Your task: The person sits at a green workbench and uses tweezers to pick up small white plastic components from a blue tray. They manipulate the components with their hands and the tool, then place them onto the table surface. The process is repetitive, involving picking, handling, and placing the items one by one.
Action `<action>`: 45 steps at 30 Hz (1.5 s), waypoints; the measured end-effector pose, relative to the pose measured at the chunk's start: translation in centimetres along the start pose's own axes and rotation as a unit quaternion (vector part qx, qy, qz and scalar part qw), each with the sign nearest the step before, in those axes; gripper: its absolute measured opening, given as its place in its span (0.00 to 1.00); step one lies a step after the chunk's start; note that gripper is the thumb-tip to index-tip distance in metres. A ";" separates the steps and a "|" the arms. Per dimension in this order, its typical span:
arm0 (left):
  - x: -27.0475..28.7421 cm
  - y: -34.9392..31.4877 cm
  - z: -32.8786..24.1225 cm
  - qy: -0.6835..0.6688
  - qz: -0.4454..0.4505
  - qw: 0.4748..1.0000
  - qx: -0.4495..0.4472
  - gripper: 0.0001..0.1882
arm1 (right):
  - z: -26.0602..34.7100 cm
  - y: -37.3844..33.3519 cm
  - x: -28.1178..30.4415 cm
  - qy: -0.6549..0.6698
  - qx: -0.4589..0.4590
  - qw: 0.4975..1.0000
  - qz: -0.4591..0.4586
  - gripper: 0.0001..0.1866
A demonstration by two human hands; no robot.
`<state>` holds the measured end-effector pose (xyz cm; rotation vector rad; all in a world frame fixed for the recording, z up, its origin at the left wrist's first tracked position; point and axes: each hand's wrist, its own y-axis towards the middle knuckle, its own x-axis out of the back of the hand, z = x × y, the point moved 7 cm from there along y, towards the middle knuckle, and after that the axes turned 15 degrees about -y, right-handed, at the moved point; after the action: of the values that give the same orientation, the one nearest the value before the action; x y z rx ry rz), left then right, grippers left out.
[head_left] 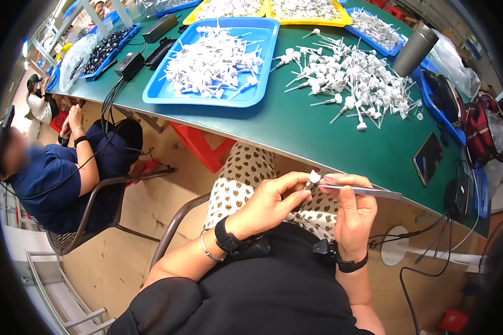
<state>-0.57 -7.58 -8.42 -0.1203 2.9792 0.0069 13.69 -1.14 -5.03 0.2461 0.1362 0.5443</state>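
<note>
Over my lap, just off the table's near edge, both hands are close together. My left hand (274, 202) is closed, pinching a small white plastic piece (314, 177) between thumb and fingertips. In my right hand (353, 212) lies a slim, flat, grey metal tool (369, 191), gripped between thumb and fingers. Its narrow end points left at the white piece; whether they touch I cannot tell. The tool's wide end sticks out to the right. Beyond my hands, a loose pile of similar white pieces with thin stems (369, 78) lies on the green table (318, 139).
A blue tray (153, 92) of white pieces stands left of the pile, with yellow trays (307, 21) behind. To the right are a grey cylinder (414, 51), a phone (428, 159) and a black box with cables (457, 195). A person in blue (58, 178) sits at left.
</note>
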 end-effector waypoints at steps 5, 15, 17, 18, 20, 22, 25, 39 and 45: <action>-0.3 -0.3 0.6 -0.043 -0.001 0.999 -0.001 0.16 | -0.3 0.0 -0.8 -0.043 -0.021 0.999 0.024 0.08; 1.7 -0.7 -0.2 0.013 -0.068 0.989 -0.128 0.10 | -0.2 0.0 -0.8 -0.049 -0.012 0.999 -0.008 0.09; 1.5 -0.8 -0.1 0.022 -0.062 0.989 -0.134 0.11 | -0.2 -0.3 -1.1 -0.079 -0.012 0.997 -0.007 0.08; 1.5 -0.9 -0.1 0.029 -0.065 0.987 -0.141 0.11 | -0.3 -0.4 -1.2 -0.095 -0.009 0.995 -0.005 0.08; 1.2 -0.9 -0.1 0.044 -0.068 0.985 -0.155 0.11 | -0.3 -0.6 -1.3 -0.128 0.003 0.992 -0.005 0.07; 1.0 -1.0 -0.2 0.053 -0.070 0.982 -0.165 0.10 | -0.3 -0.7 -1.4 -0.162 0.019 0.987 -0.004 0.06; 1.0 -1.1 -0.3 0.063 -0.074 0.981 -0.168 0.09 | -0.3 -0.7 -1.4 -0.182 0.029 0.983 -0.011 0.06; 1.0 -1.2 -0.3 0.068 -0.075 0.980 -0.171 0.10 | 0.2 -0.7 -1.5 -0.250 0.064 0.966 -0.010 0.04; 1.0 -1.2 -0.5 0.071 -0.075 0.979 -0.178 0.10 | 0.4 -0.6 -1.7 -0.247 0.065 0.967 -0.012 0.04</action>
<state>-1.51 -8.86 -8.06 -0.4043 3.0692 0.5347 12.63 -2.55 -4.71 0.5005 -0.3104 0.4359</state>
